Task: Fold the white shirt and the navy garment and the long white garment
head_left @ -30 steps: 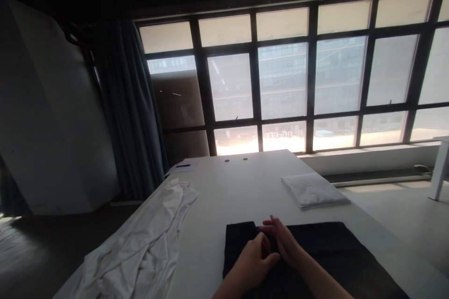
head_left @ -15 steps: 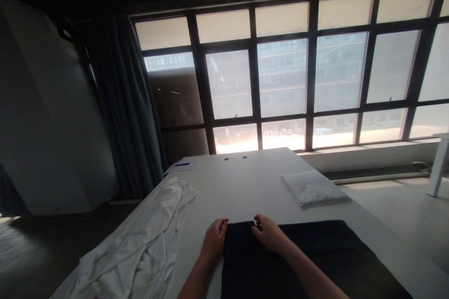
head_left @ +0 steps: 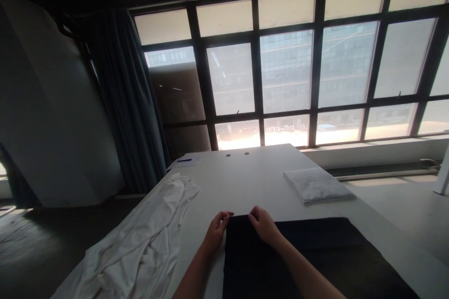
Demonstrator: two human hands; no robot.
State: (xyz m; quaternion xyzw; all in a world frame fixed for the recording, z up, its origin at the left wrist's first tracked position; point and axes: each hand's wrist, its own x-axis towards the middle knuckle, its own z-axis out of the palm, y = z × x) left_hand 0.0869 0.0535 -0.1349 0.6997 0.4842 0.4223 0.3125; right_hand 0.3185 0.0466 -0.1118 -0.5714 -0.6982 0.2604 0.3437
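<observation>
A dark cloth (head_left: 315, 243) lies flat on the white table, running out of view at the bottom. My left hand (head_left: 217, 230) is at its far left corner, thumb and fingers closed on the corner. A short way to the right, my right hand (head_left: 263, 226) pinches the far edge of the same cloth between thumb and fingers. The right forearm crosses over the cloth and hides part of it. Between the two hands the far edge runs nearly straight.
A crumpled white cloth (head_left: 140, 243) lies along the table's left side. Toward the right edge sits a folded white cloth (head_left: 317, 184). Paper with a blue pen (head_left: 184, 160) rests at the far left corner of the white table (head_left: 242, 182). Windows and a blue curtain (head_left: 129, 103) stand beyond.
My right hand's thumb and fingers have closed on the cloth's far edge, where they were parted before. My left fingers have curled over the corner. The view has shifted slightly.
</observation>
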